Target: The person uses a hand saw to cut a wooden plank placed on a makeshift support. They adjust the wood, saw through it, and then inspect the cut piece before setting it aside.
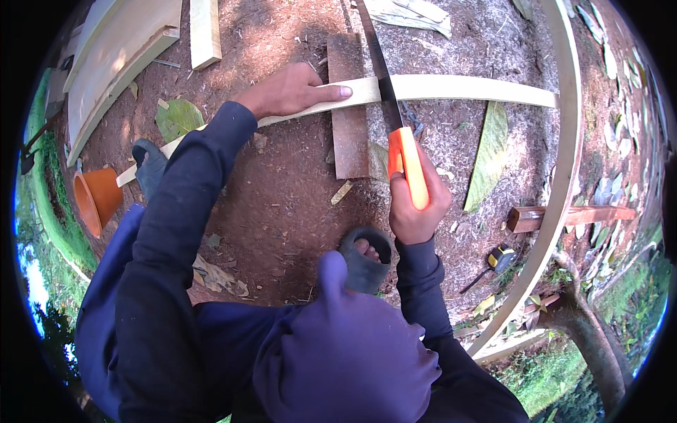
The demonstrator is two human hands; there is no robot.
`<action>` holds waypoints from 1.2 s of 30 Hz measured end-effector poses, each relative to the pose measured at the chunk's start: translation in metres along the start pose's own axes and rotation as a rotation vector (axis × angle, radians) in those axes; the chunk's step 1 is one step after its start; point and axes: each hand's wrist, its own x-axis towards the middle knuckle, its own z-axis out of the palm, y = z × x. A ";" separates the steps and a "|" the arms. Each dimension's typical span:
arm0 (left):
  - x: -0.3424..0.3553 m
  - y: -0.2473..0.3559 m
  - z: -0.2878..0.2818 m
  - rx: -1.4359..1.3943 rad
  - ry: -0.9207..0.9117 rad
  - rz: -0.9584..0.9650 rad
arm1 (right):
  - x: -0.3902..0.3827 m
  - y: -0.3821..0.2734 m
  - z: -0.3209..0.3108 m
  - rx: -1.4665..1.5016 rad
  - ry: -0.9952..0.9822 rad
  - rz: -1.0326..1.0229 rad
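Observation:
A long pale wooden strip (451,87) lies crosswise in front of me, resting over a flat brown board (349,144). My left hand (289,92) grips the strip just left of the board's middle, thumb stretched along its top. In my right hand (421,201) is the orange handle of a handsaw (384,84), my fingers wrapped round it. The saw's dark blade crosses the strip a little right of the board, pointing away from me. Whether its teeth have cut into the wood I cannot tell.
Another long pale strip (572,141) curves down the right side. A brown wooden block (532,219) and a yellow-black tape measure (501,258) lie near it. Wide planks (116,77) and an orange pot (97,199) are at left. My sandalled foot (365,257) stands below.

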 end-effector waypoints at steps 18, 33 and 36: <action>0.000 0.000 -0.005 0.027 -0.093 -0.095 | -0.067 0.006 -0.057 -0.353 0.241 -0.437; -0.011 0.015 -0.008 -0.032 -0.052 -0.061 | -0.072 0.037 -0.039 -0.636 -0.056 0.028; -0.010 0.007 -0.005 -0.043 -0.040 -0.069 | -0.024 0.026 -0.036 -0.443 0.075 0.059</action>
